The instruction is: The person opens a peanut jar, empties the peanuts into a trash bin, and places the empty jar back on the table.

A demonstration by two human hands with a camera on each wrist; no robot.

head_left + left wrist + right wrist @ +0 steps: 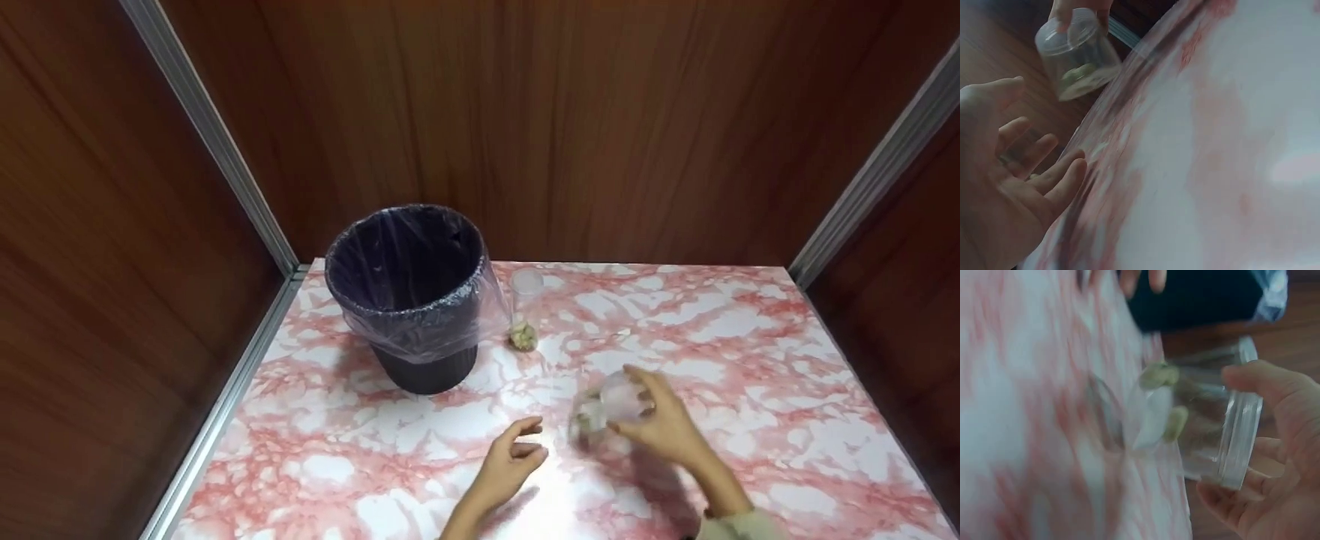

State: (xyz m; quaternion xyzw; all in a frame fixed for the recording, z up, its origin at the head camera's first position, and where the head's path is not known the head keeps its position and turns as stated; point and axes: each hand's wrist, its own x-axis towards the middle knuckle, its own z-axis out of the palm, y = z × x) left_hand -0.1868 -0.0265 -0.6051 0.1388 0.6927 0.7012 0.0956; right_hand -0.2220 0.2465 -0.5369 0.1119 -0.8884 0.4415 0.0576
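Note:
My right hand (664,424) grips a clear plastic jar (1202,422) by its lidded end, thumb on one side and fingers on the other. A few greenish-tan pieces (1175,423) lie at the jar's bottom, along with something white. The jar is tilted close over the marbled table and blurred in the head view. To its left, my left hand (504,465) is held with fingers loosely bent and nothing between them. In the left wrist view, that palm (1010,197) faces the jar from a short distance.
A black bin (424,367) lined with a clear plastic bag stands at the back left. Right beside it is another clear jar (527,285) with greenish pieces at its bottom. A small pale bit (624,332) lies on the table. Brown wood-look panels (480,135) enclose the table.

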